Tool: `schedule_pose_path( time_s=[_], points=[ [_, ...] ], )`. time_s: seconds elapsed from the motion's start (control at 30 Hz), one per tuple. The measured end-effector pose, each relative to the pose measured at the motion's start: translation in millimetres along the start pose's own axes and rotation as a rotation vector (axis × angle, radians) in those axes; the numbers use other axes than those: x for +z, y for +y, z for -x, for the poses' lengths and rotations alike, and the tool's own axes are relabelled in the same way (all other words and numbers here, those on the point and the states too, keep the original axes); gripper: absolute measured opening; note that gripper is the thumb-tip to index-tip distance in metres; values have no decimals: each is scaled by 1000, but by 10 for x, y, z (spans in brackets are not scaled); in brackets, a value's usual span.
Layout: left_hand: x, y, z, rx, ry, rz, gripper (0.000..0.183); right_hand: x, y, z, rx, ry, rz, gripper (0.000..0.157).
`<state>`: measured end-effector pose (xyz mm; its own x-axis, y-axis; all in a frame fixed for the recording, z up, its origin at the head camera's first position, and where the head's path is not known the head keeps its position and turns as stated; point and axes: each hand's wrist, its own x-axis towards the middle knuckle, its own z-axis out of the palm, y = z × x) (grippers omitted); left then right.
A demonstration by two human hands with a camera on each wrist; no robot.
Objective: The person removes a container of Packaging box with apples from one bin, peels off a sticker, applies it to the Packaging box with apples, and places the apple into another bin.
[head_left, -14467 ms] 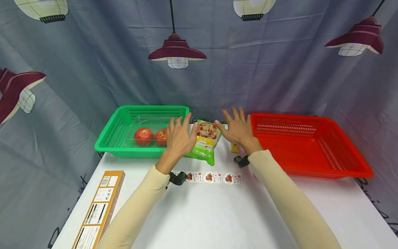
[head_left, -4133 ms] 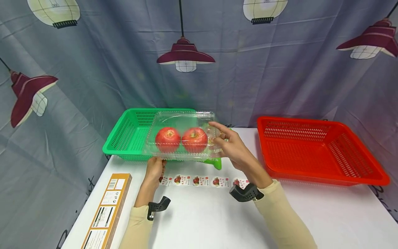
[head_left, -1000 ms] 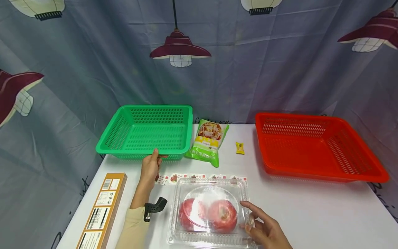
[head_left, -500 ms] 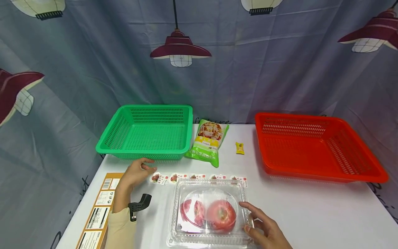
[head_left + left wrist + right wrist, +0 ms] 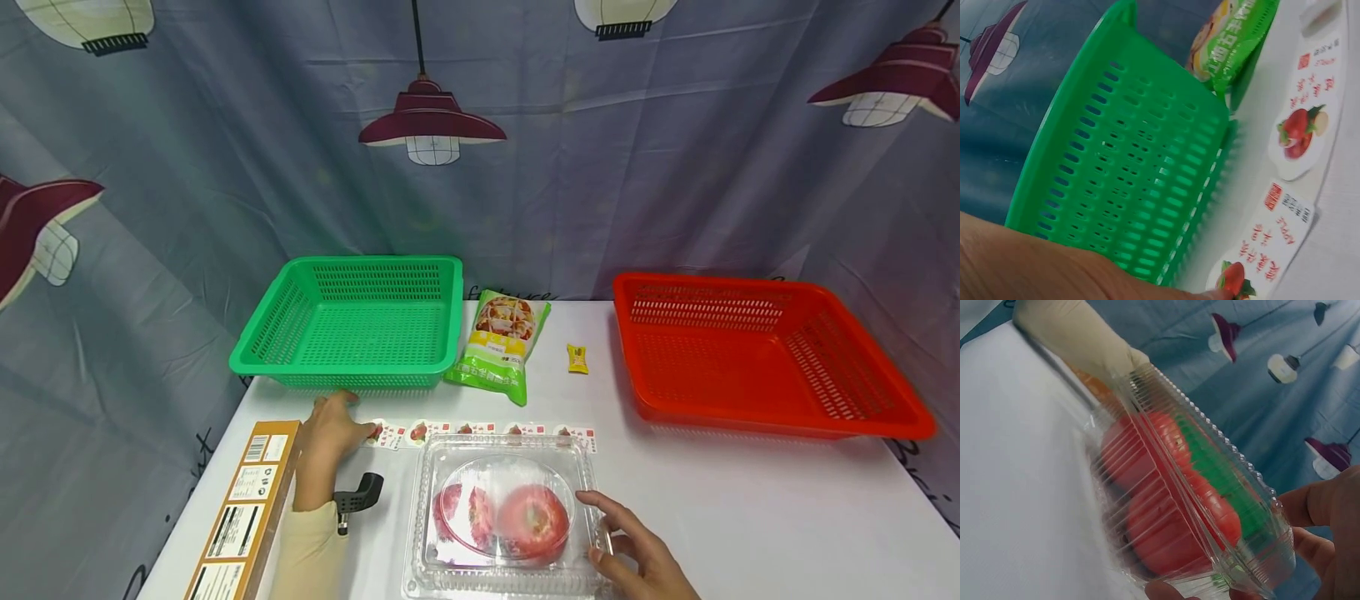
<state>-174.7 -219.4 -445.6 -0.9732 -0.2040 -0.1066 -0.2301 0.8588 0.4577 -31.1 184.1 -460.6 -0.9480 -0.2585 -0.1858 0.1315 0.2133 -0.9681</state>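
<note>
A clear plastic clamshell box (image 5: 420, 533) with two red apples (image 5: 534, 521) inside sits on the near middle of the table, its lid down. My right hand (image 5: 641, 550) holds its right side; in the right wrist view the fingers (image 5: 1310, 506) lie along that edge. A strip of apple labels (image 5: 472, 427) runs behind the box. At the strip's left end is my left hand (image 5: 327, 433), its thumb tip at the apple picture on the end label (image 5: 1260, 244) in the left wrist view. The other fingers are largely hidden there.
A green basket (image 5: 345, 368) stands at the back left, a red basket (image 5: 750, 421) at the back right. Between them lie a green food bag (image 5: 498, 346) and a small yellow packet (image 5: 577, 358). A long orange-and-white carton (image 5: 240, 517) lies along the left edge.
The box of apples came out of the green basket onto the near table. My left hand has moved from the basket's front down to the label strip's left end. My right hand stays at the box.
</note>
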Motion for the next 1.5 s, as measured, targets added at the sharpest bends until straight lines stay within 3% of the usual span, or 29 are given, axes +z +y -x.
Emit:
schedule_pose_path(
  time_s=[0.23,0.5,0.63,0.83,1.03,1.17,1.27,1.47,1.5],
  points=[
    [48,6,-9,-30,-18,12,60,26,-7,13,-19,34,75,56],
    [71,46,-16,-15,15,17,37,40,-7,20,-93,74,139,55],
    [70,90,8,-4,8,9,35,28,-47,19,-56,73,139,57],
    [79,148,38,-7,-28,-9,51,7,-105,26,49,49,132,59],
    [67,118,39,-24,-65,20,49,-40,-175,38,11,-3,188,60],
    [-8,129,56,29,-91,62,35,-72,-265,19,4,4,255,56],
    [-117,180,97,102,-101,116,28,-92,-345,-16,-55,65,349,52],
    [-349,359,248,202,-63,251,13,-86,-520,-144,-416,250,606,55],
    [-379,398,277,208,-52,275,10,-79,-556,-169,-439,270,629,55]
  ],
)
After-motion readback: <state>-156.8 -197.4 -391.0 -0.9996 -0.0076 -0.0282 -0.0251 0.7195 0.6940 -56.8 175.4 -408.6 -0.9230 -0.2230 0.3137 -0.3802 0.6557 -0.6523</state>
